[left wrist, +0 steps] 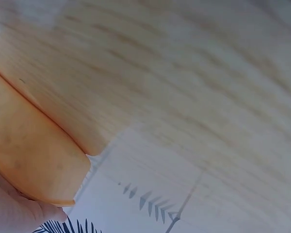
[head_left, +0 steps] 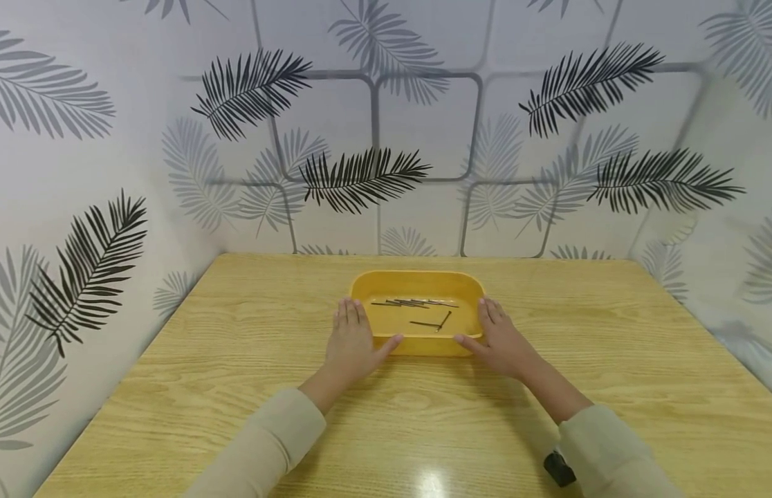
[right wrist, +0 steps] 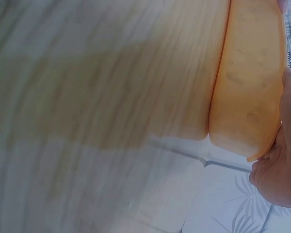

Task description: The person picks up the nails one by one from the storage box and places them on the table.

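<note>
A yellow plastic tray [head_left: 417,346] sits on the wooden table, its long side facing me. Inside it lie several thin dark nails [head_left: 407,303], most in a loose row toward the back. Two more nails [head_left: 428,324] meet at an angle nearer the front. My left hand [head_left: 351,342] grips the left end, fingers along the side and thumb on the front rim. At the opposite end, my right hand [head_left: 507,344] grips the tray the same way. Both wrist views show the tray's outer wall [left wrist: 41,145] with a hand at its rim.
The wooden table [head_left: 249,332] reaches back to a leaf-patterned wall [head_left: 417,214]. A small black object [head_left: 558,469] shows beside the right sleeve, near the bottom of the head view.
</note>
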Demonstrator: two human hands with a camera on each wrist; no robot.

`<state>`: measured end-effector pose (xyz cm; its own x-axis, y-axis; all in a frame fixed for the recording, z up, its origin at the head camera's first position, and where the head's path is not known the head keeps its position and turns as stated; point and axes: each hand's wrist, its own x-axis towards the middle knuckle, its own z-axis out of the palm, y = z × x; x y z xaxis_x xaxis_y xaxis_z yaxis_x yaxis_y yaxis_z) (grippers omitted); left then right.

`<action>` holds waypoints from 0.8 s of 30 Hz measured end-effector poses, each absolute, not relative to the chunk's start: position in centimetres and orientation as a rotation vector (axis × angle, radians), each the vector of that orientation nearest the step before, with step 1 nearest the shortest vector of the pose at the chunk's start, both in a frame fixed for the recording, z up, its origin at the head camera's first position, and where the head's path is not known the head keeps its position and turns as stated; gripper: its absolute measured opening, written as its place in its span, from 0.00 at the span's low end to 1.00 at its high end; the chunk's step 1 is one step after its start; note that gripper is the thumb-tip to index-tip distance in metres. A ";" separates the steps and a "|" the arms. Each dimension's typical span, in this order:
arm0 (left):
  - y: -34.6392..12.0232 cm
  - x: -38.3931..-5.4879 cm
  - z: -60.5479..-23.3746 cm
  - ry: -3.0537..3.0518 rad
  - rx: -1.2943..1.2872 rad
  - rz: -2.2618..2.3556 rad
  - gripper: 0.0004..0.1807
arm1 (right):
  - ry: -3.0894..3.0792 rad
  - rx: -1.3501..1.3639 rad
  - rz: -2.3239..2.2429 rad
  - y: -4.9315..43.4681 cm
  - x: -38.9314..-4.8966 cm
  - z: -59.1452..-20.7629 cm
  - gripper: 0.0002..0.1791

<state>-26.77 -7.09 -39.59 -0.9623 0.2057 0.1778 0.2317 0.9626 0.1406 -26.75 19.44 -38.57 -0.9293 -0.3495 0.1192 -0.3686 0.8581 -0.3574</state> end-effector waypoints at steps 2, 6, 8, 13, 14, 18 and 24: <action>-7.0 -26.8 -39.7 -2.951 -0.335 -0.232 0.56 | -2.980 0.576 0.596 19.5 -26.7 -38.5 0.48; -6.7 -26.8 -39.7 -2.958 -0.340 -0.213 0.56 | -2.975 0.577 0.607 19.7 -26.6 -38.5 0.48; -6.6 -26.8 -39.6 -2.964 -0.343 -0.220 0.56 | -2.976 0.577 0.606 19.9 -26.6 -38.5 0.48; -6.1 -26.7 -39.3 -2.977 -0.348 -0.233 0.55 | -2.976 0.571 0.608 20.4 -26.6 -38.6 0.48; -5.9 -26.7 -39.3 -2.979 -0.349 -0.228 0.55 | -2.976 0.567 0.609 20.5 -26.7 -38.6 0.48; -5.5 -26.7 -39.2 -2.979 -0.352 -0.217 0.55 | -2.984 0.559 0.608 21.0 -26.8 -38.7 0.48; -4.8 -26.6 -39.2 -2.983 -0.349 -0.199 0.55 | -2.996 0.550 0.618 21.8 -26.9 -38.9 0.49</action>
<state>-26.59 -4.84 -39.19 -0.9645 0.2203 0.1455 0.2377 0.9645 0.1152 -26.91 21.76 -38.93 -0.9368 -0.3345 0.1028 -0.3478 0.8582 -0.3775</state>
